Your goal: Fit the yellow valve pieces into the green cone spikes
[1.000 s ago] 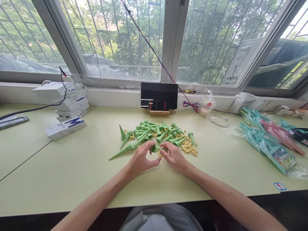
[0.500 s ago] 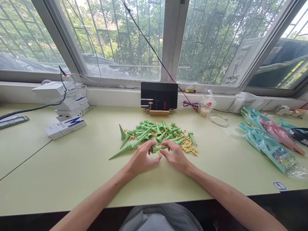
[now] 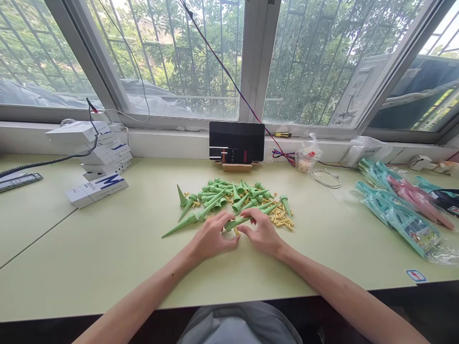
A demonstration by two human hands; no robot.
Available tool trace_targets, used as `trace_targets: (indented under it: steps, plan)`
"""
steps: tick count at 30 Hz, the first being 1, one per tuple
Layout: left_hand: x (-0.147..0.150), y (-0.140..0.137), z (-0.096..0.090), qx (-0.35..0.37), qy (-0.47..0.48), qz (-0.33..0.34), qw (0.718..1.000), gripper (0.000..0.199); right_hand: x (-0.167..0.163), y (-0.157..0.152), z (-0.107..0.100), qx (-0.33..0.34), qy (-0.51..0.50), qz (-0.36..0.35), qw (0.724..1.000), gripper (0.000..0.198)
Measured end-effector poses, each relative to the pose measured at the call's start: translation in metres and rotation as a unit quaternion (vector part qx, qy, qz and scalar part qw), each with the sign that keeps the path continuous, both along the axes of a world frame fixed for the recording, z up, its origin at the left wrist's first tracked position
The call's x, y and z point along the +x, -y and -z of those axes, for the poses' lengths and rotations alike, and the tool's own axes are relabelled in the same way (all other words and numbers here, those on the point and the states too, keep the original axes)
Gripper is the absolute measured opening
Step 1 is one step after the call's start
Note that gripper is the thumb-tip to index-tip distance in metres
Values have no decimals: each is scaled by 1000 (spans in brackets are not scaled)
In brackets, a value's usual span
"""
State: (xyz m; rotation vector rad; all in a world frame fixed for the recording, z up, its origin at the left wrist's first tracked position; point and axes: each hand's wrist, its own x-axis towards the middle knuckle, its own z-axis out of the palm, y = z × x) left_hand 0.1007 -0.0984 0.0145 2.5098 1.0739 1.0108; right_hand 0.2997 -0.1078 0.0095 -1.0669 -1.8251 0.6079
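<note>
Green plastic spike (image 3: 239, 221) in two half-curled hands

Just on the near side of the heap of spikes (image 3: 234, 195), the left hand (image 3: 211, 232) grips its collar end, the right hand (image 3: 263, 232) its tapering shaft. Between the thumbs sits a yellow peg (image 3: 236, 231), its holder unclear. Fitting the peg seems under way; next calls for careful alignment. The spike looks slender, ribbed-collared, pale green.

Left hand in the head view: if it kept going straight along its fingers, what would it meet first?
Probably the tapered green plastic spike at its fingertips; just beyond it in that line is the person's right hand. Exact gaps are unclear from this single view.
</note>
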Motion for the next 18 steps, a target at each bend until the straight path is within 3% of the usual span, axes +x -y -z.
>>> trace_targets:
  steps: [6, 18]
  plan:
    - [1, 1, -1, -6, 30, -20, 999, 28, 2, -2, 1, -5, -4, 25, 1000, 25]
    - [1, 0, -3, -24, 45, 2, 999, 30, 10, -6, 1, 29, 45, -32, 998, 20]
